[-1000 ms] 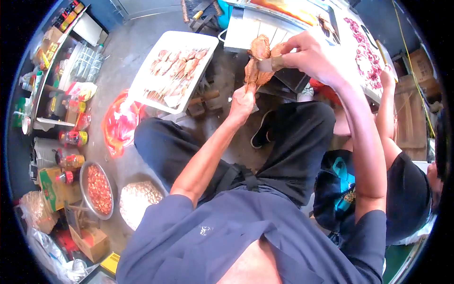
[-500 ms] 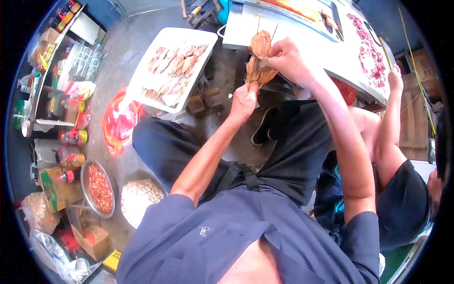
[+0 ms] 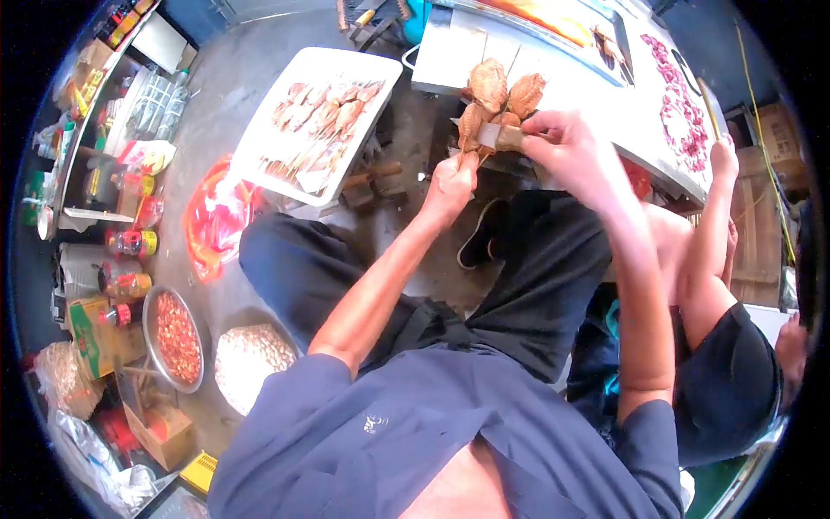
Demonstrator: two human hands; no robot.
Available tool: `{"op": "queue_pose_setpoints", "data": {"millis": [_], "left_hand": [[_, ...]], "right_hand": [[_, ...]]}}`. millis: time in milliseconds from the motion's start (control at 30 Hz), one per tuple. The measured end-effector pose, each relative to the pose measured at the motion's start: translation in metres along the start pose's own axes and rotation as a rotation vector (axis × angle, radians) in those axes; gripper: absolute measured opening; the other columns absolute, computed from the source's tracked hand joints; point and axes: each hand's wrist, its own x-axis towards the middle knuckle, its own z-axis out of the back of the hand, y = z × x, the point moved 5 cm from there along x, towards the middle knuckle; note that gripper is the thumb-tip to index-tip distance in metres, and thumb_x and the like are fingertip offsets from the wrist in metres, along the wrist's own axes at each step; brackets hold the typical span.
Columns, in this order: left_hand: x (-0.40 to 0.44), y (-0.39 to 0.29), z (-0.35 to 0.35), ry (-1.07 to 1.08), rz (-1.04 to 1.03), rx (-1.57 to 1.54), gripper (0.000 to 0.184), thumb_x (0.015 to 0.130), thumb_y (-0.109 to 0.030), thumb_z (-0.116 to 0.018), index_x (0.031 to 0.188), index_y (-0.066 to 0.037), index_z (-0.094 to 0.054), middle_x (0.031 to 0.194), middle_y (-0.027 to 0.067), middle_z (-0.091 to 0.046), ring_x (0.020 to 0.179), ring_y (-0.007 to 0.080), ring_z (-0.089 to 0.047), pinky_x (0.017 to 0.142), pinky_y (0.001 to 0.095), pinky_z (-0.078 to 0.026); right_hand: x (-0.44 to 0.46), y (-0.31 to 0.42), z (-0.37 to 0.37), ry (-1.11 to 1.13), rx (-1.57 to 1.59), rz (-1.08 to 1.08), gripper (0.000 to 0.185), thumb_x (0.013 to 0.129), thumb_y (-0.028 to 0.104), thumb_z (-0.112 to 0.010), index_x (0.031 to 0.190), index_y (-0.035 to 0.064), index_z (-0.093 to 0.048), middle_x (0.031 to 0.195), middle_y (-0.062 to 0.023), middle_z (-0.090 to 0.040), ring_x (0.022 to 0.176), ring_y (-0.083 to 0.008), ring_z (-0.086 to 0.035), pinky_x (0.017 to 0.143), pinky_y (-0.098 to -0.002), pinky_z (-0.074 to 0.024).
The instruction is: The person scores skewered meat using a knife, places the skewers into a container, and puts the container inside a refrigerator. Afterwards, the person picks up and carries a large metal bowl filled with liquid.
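Observation:
My left hand (image 3: 451, 183) is wrapped round the lower ends of several skewers that carry browned meat pieces (image 3: 489, 85). Their thin tips point up over the edge of the white table (image 3: 454, 48). At the right side of the bunch, my right hand (image 3: 562, 149) pinches a light brown strip (image 3: 509, 138), which lies across the lower meat next to a pale patch. Left of both hands, a white tray (image 3: 251, 143) holds rows of skewered meat (image 3: 324, 117).
A co-worker's arm (image 3: 711, 225) reaches the table at the right, near raw meat pieces (image 3: 683, 121). A metal bowl of reddish pieces (image 3: 177, 337), a container of pale pieces (image 3: 251, 363) and a red plastic bag (image 3: 216, 221) stand on the floor. Bottles (image 3: 130, 242) line the left shelf.
The skewers have fanned apart, showing more meat at the right. My right hand has moved right and down, and the light brown strip shows more clearly.

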Motion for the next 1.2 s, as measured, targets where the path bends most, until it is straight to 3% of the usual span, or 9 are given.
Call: {"op": "queue_pose_setpoints", "data": {"millis": [67,400,467,500,633,700,967,1167,1200], "left_hand": [[0.006,0.014,-0.001,0.006,-0.08,-0.025,0.033,0.096,-0.032,-0.047,0.071,-0.011,-0.048,0.057,-0.0065,-0.04,0.049,0.0046,-0.033,0.044,0.024,-0.026],[0.003,0.003,0.004,0.036,0.046,-0.153,0.029,0.095,-0.035,-0.05,0.073,-0.016,-0.046,0.054,-0.0083,-0.038,0.042,0.0034,-0.029,0.037,0.0227,-0.021],[0.002,0.002,0.007,0.025,0.053,-0.132,0.029,0.094,-0.034,-0.05,0.073,-0.016,-0.046,0.054,-0.0082,-0.038,0.042,0.0035,-0.029,0.037,0.0229,-0.021],[0.002,0.0,0.007,0.048,0.035,-0.139,0.028,0.094,-0.033,-0.051,0.073,-0.016,-0.046,0.054,-0.0081,-0.038,0.042,0.0035,-0.029,0.037,0.0228,-0.021],[-0.003,-0.004,0.008,0.116,0.013,-0.143,0.027,0.093,-0.026,-0.051,0.071,-0.01,-0.051,0.062,-0.0063,-0.044,0.053,0.0049,-0.035,0.047,0.0234,-0.029],[-0.006,-0.004,0.005,0.108,-0.008,-0.129,0.026,0.093,-0.028,-0.052,0.072,-0.013,-0.049,0.059,-0.0073,-0.042,0.048,0.0041,-0.033,0.042,0.0229,-0.026],[-0.004,-0.011,0.008,0.037,0.044,-0.116,0.027,0.091,-0.031,-0.054,0.07,-0.016,-0.047,0.056,-0.008,-0.04,0.043,0.0031,-0.032,0.038,0.0218,-0.022],[-0.003,-0.008,0.005,0.015,0.073,-0.083,0.032,0.092,-0.026,-0.054,0.065,-0.009,-0.051,0.059,-0.0058,-0.045,0.053,0.0047,-0.037,0.047,0.0236,-0.029],[-0.002,-0.009,0.005,0.027,0.027,-0.094,0.03,0.092,-0.028,-0.054,0.066,-0.012,-0.049,0.057,-0.0071,-0.043,0.048,0.0037,-0.035,0.042,0.0226,-0.026]], "right_hand": [[0.013,-0.006,-0.019,-0.143,-0.134,0.215,0.02,0.077,0.017,-0.061,0.086,0.0004,-0.068,0.075,-0.0196,-0.065,0.071,-0.0317,-0.066,0.07,-0.0374,-0.0514],[-0.016,0.005,-0.01,-0.077,-0.052,0.112,0.022,0.076,0.015,-0.062,0.089,-0.0022,-0.067,0.079,-0.023,-0.065,0.075,-0.0348,-0.065,0.071,-0.039,-0.0511],[-0.024,0.007,-0.009,-0.068,-0.052,0.117,0.027,0.077,0.012,-0.063,0.097,-0.0056,-0.065,0.067,-0.0137,-0.063,0.061,-0.013,-0.058,0.06,-0.0274,-0.0468],[-0.025,0.008,-0.008,-0.065,-0.056,0.117,0.027,0.076,0.011,-0.063,0.098,-0.0057,-0.065,0.068,-0.0137,-0.064,0.062,-0.0126,-0.059,0.061,-0.0271,-0.0472],[-0.012,0.004,-0.015,-0.051,-0.055,0.101,0.027,0.077,0.011,-0.063,0.097,-0.0055,-0.065,0.071,-0.0132,-0.065,0.064,-0.0125,-0.06,0.062,-0.027,-0.0474],[0.0,-0.007,-0.029,-0.118,0.016,0.146,0.024,0.075,0.015,-0.063,0.091,-0.0025,-0.067,0.081,-0.0227,-0.065,0.078,-0.0356,-0.066,0.073,-0.038,-0.0513],[-0.027,0.005,-0.009,-0.067,0.026,0.062,0.023,0.075,0.015,-0.063,0.091,-0.0017,-0.067,0.078,-0.0218,-0.065,0.073,-0.0331,-0.066,0.07,-0.0368,-0.0515],[-0.033,0.001,-0.014,-0.095,0.022,0.05,0.023,0.075,0.014,-0.063,0.092,-0.0022,-0.067,0.076,-0.0215,-0.065,0.072,-0.032,-0.067,0.069,-0.0369,-0.0517],[-0.027,-0.001,-0.017,-0.096,0.009,0.087,0.023,0.077,0.012,-0.063,0.094,-0.0035,-0.066,0.073,-0.0144,-0.064,0.067,-0.0199,-0.06,0.064,-0.0308,-0.0483]]}}
